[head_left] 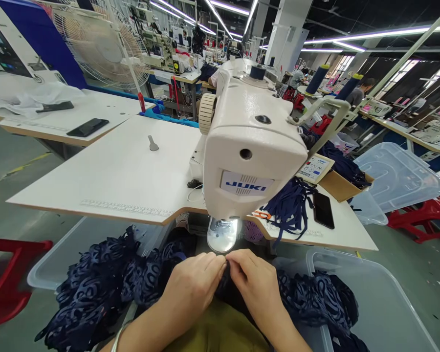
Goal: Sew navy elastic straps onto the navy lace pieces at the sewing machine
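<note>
My left hand (196, 278) and my right hand (254, 278) meet just in front of the sewing machine's rounded metal bed (222, 237). Fingers and thumb of each are pinched together, fingertips nearly touching. What lies between them is too small and covered to make out; some dark cloth shows below the hands. Over the bed stands the white Juki sewing machine head (256, 142), its needle area hidden behind the front cover. Navy patterned lace garment pieces (95, 288) are heaped to the left of my hands, and more navy lace pieces (315, 298) lie to the right.
The white table (132, 166) carries a small grey metal piece (153, 143). Right of the machine are navy straps (289, 205), orange-handled snips (261, 214), a phone (323, 210) and a cardboard box (344, 183). A clear bin (381, 293) and a red stool (7, 278) flank me.
</note>
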Tool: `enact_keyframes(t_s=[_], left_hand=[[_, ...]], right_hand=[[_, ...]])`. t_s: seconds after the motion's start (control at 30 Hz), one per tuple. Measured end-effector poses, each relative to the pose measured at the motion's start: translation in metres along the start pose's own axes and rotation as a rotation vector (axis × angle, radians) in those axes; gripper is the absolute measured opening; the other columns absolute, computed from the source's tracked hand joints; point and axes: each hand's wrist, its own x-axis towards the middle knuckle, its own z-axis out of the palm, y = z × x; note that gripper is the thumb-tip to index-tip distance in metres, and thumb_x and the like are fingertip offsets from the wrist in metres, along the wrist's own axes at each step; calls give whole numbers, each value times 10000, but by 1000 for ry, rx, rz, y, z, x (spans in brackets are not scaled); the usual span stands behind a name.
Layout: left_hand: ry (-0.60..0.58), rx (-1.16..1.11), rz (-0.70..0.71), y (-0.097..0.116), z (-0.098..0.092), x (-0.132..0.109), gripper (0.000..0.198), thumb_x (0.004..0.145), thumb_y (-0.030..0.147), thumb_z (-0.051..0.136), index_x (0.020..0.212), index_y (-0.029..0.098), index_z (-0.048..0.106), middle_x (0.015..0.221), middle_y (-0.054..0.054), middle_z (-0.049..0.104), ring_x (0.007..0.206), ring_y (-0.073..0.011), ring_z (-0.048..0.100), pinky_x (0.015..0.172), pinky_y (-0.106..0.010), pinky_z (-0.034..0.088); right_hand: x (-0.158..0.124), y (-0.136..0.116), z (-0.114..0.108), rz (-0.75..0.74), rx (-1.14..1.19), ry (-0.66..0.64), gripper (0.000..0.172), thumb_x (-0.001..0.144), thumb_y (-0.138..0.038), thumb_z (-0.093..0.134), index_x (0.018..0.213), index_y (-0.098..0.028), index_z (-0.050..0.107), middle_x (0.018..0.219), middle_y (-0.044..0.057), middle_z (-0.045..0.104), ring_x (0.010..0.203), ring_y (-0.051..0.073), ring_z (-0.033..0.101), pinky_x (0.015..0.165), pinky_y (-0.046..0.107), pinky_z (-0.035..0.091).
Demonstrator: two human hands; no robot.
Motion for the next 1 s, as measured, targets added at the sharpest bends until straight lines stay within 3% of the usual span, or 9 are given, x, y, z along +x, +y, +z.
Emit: enact_keyframes(t_s=[0.13,0.23,0.43,0.53,0.63,0.77,0.87,0.93,1.0], left_hand=[[36,21,18,2,9,-3,181,980,233,375,1055,154,520,679,-4,618,558,-133,581,525,-250,402],[32,56,17,0,14,-9,252,994,262,348,1157,117,476,623,11,597,503,-128,560,503,-258,386],[22,147,125,-5,8,-13,258,959,140,327,1144,147,507,573,34,526,486,-134,499,487,-277,327],[-24,103,118,-5,1,-10,274,943,122,309,1072,158,548,591,21,545,503,-142,504,482,-276,321],[-144,-2,23,-4,-2,-6,246,935,145,345,962,180,587,638,6,587,557,-152,552,509,-268,368],[-338,-95,-53,-8,2,0,199,907,155,443,819,205,613,718,-2,642,637,-163,595,585,-270,442],[-325,-77,-82,-17,7,2,158,877,145,515,943,204,646,936,-37,689,855,-206,631,796,-342,491],[-285,-55,-140,-24,10,3,185,875,169,534,1020,178,648,1043,-78,679,1000,-260,608,970,-463,421],[-334,-162,-223,-29,12,2,215,905,225,504,1053,172,651,1070,-93,675,1052,-274,594,1021,-496,379]], right_hand=[[2,4,7,182,78,190,167,934,-209,457,929,-214,624,863,18,676,776,138,641,696,226,485],[3,5,12,219,101,219,170,935,-207,444,933,-213,614,863,20,662,774,137,625,687,225,489],[-1,4,3,108,183,67,185,963,-181,399,1053,-220,555,950,31,625,886,137,613,787,228,489],[-3,3,-7,64,136,-81,213,961,-189,432,1156,-214,513,1042,62,588,929,153,589,813,249,492],[-8,3,-9,-90,-60,-227,158,938,-207,510,1084,-203,570,988,69,595,850,188,568,736,291,487],[-15,8,-3,-201,-207,-276,151,948,-164,472,933,-166,622,832,61,617,732,195,526,653,319,430],[-15,20,-1,-42,-68,-260,184,946,-173,480,865,-172,646,808,51,618,742,190,524,666,312,416],[-13,32,-1,166,151,-233,171,928,-196,521,848,-182,672,816,37,622,775,179,546,702,295,425],[-13,42,1,384,404,-218,153,895,-242,579,817,-192,701,805,20,621,773,161,561,714,272,429]])
